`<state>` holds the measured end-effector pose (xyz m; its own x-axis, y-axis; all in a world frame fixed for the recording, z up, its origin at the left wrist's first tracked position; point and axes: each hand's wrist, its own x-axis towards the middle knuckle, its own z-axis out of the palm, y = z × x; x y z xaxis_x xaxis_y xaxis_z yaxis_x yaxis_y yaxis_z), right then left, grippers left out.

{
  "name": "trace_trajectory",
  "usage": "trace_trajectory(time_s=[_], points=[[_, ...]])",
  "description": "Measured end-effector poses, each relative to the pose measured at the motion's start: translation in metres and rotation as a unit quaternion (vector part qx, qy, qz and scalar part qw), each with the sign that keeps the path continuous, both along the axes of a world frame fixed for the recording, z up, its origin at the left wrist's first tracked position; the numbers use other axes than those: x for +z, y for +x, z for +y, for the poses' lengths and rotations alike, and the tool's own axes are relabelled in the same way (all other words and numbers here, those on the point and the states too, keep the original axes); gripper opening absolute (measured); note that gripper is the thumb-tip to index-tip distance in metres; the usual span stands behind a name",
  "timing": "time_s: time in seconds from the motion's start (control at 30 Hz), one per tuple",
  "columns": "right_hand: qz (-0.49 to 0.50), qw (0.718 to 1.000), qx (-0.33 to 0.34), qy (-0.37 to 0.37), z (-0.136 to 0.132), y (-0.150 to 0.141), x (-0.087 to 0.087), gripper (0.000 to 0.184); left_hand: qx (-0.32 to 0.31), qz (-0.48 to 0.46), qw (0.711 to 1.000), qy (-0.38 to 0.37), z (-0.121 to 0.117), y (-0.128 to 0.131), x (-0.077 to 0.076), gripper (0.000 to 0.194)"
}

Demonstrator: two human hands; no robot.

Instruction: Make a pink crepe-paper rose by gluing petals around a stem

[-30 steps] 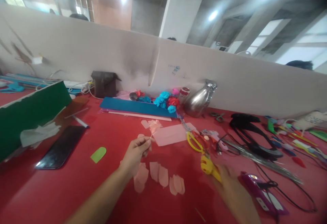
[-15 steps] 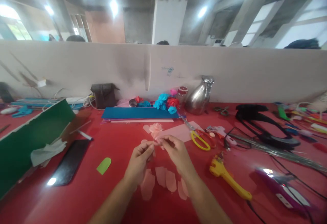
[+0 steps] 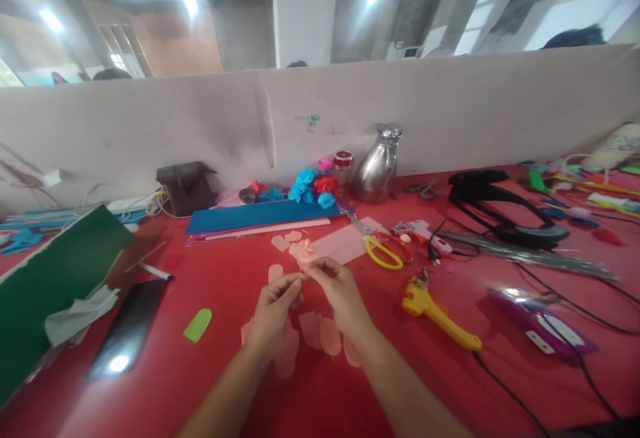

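A pale pink paper flower (image 3: 302,250) stands just beyond my fingertips, its petals layered and facing away from me. My right hand (image 3: 336,288) pinches at the flower's base with thumb and forefinger. Close against it, my left hand (image 3: 275,305) is pinched at the lower end of the same flower; the exact grip is hidden by the fingers. Loose pink paper petals (image 3: 330,337) lie on the red table under and between my wrists, with another petal (image 3: 275,273) left of the flower. Behind it rests a pink paper strip (image 3: 345,241).
Yellow-handled scissors (image 3: 384,253), a yellow glue gun (image 3: 440,318) and a purple device (image 3: 540,328) with cords lie rightward. A steel jug (image 3: 377,166) stands by the partition (image 3: 200,118). Leftward are a phone (image 3: 127,328), a green paper piece (image 3: 198,325) and a green board (image 3: 60,291).
The view has shifted and tilted, so the table's things sit higher and farther left. The flower has stayed with my hands, coming slightly nearer, and more petals show behind it.
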<state>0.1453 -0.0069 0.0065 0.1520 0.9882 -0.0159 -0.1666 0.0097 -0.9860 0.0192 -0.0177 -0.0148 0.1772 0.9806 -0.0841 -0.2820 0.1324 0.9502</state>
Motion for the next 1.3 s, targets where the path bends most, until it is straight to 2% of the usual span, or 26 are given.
trace_trajectory(time_s=[0.33, 0.83, 1.07, 1.3], points=[[0.055, 0.998, 0.013, -0.02, 0.002, 0.001, -0.003, 0.012, 0.012, -0.002, 0.999, -0.036, 0.0, 0.003, -0.001, 0.028], [0.022, 1.0, 0.004, 0.004, -0.001, 0.006, -0.002, 0.023, 0.026, -0.028, 0.996, -0.079, 0.0, 0.001, 0.005, 0.032], [0.012, 1.0, 0.018, -0.012, -0.002, -0.002, 0.001, 0.018, 0.009, -0.023, 0.997, -0.068, -0.002, 0.001, 0.002, 0.03], [-0.012, 1.0, 0.015, -0.006, -0.003, -0.002, 0.0, 0.022, 0.022, 0.014, 0.998, -0.053, -0.001, 0.003, -0.005, 0.029]])
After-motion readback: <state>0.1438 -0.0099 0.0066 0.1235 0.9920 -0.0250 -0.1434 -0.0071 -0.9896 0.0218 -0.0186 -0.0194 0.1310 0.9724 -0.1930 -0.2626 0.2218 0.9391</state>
